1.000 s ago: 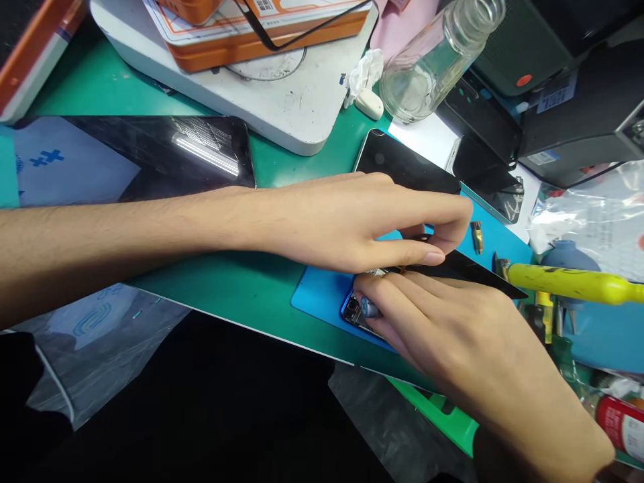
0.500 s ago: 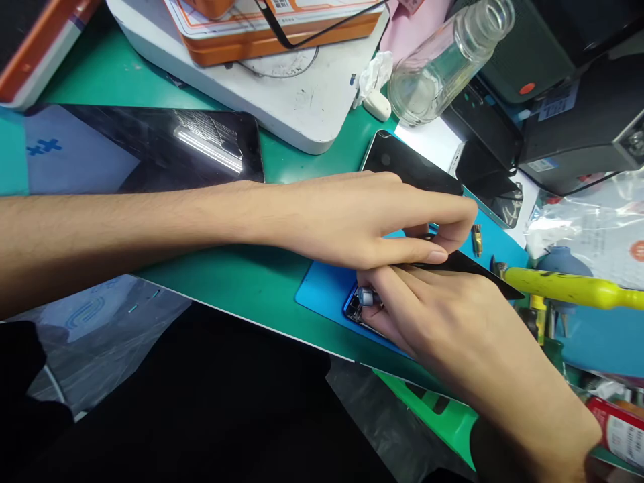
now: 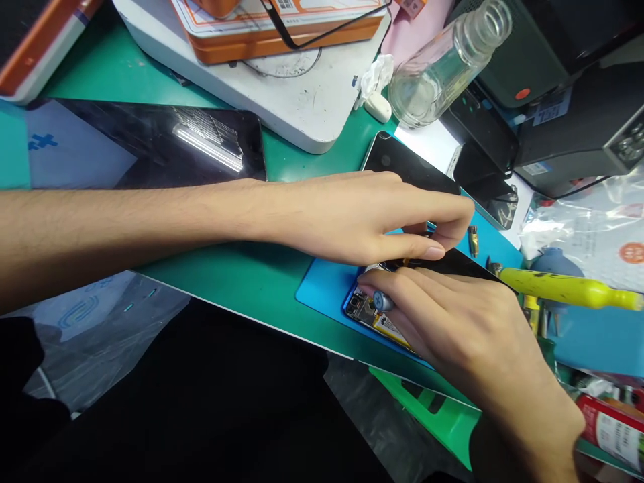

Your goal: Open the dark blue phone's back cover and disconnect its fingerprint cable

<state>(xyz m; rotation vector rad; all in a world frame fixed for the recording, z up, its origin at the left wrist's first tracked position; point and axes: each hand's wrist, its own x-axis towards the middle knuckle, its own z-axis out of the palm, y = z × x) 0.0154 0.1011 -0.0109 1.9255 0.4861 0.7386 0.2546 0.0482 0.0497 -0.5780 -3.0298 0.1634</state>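
An opened phone (image 3: 363, 310) with a blue frame lies on the blue mat (image 3: 322, 285), its circuit board and a yellow-edged battery exposed. My right hand (image 3: 453, 315) is closed around a screwdriver (image 3: 383, 300), whose round grey-blue end shows over the board; its tip is hidden. Stretched across the bench, my left hand (image 3: 377, 215) has thumb and bent forefinger brought together at the edge of a black panel (image 3: 470, 267) behind the phone. The left fingertips are partly hidden, and the panel's near side is covered by my right hand.
Beyond my left hand lie a black phone (image 3: 410, 157) and a large dark screen (image 3: 201, 144). A glass bottle (image 3: 427, 87) stands near the white machine (image 3: 302, 114). To the right are a small brass brush (image 3: 473, 241) and a yellow-handled tool (image 3: 573, 285).
My right hand has shifted and turned slightly, baring more of the board and battery. The screwdriver's end has moved a little to the right. My left hand stays nearly in place.
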